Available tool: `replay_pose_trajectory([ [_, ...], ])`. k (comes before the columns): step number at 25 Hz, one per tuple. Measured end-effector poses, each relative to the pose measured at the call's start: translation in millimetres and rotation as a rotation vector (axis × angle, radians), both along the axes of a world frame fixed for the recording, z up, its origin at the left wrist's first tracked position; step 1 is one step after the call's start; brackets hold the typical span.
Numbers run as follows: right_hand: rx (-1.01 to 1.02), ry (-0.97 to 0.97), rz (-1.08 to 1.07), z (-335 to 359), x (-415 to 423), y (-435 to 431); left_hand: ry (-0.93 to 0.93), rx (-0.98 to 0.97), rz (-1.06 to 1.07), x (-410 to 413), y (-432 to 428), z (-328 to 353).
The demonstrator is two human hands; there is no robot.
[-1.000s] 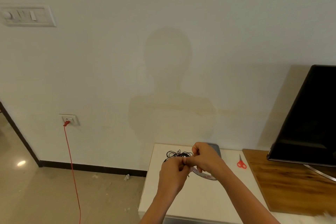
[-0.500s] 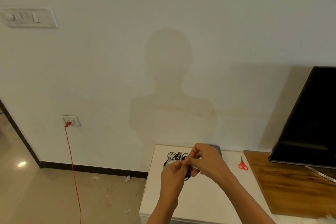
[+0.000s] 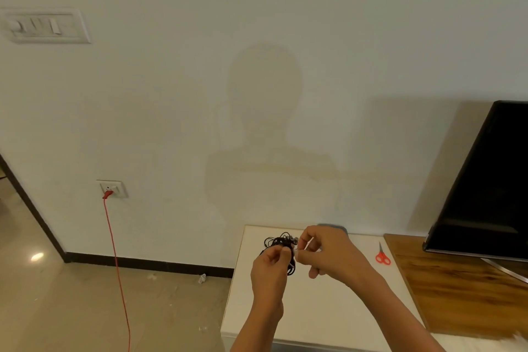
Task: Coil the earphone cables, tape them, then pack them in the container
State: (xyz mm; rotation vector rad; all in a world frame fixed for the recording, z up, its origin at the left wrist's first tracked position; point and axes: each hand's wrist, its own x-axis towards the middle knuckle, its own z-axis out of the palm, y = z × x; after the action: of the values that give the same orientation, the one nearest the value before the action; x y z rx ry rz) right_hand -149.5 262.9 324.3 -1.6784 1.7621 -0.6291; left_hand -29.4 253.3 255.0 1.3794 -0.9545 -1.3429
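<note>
Head view. Both hands are raised over a white tabletop (image 3: 314, 311) in the lower centre of the frame, close together with fingertips nearly touching.

Left hand (image 3: 270, 267): fingers curled, thumb and forefinger pinching the black cables (image 3: 281, 242).

Right hand (image 3: 333, 257): fingers curled, thumb and forefinger pinching at the right edge of the same bundle. A small pale bit shows at the pinch; cannot tell whether it is tape.

Cables: a loose tangle above the left knuckles, a few loops hanging between the hands. Cannot tell whether the upper tangle rests on the tabletop or is lifted.

A grey container (image 3: 333, 226) is mostly hidden behind the right hand, at the far edge of the tabletop. Red scissors (image 3: 382, 256) lie on the tabletop to the right, well apart from the hands. Further right, a wooden board (image 3: 463, 291) carries a dark screen (image 3: 485, 180). At left, a red cord (image 3: 117, 266) hangs from a wall socket (image 3: 112, 188).
</note>
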Motion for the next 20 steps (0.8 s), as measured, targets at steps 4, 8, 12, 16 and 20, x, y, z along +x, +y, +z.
replay_pose_trajectory([
  [4, -0.010, 0.150, -0.036, -13.4, -5.5, -2.9, 0.056, 0.058, -0.039, 3.2, -3.3, 5.3],
  [8, -0.012, 0.203, -0.058, -24.2, -10.2, -4.9, 0.073, 0.134, -0.136, 7.9, -4.3, 15.5],
  [12, -0.006, 0.011, -0.030, -30.5, -13.4, -6.1, 0.176, 0.253, -0.175, 13.0, -9.0, 11.1],
  [16, 0.004, -0.058, -0.032, -34.4, -20.3, -12.8, 0.249, 0.333, -0.273, 19.7, -7.9, 11.7],
  [20, -0.004, -0.052, -0.003, -42.2, -20.1, -18.1, 0.433, 0.444, -0.309, 24.7, -7.7, 11.4],
])
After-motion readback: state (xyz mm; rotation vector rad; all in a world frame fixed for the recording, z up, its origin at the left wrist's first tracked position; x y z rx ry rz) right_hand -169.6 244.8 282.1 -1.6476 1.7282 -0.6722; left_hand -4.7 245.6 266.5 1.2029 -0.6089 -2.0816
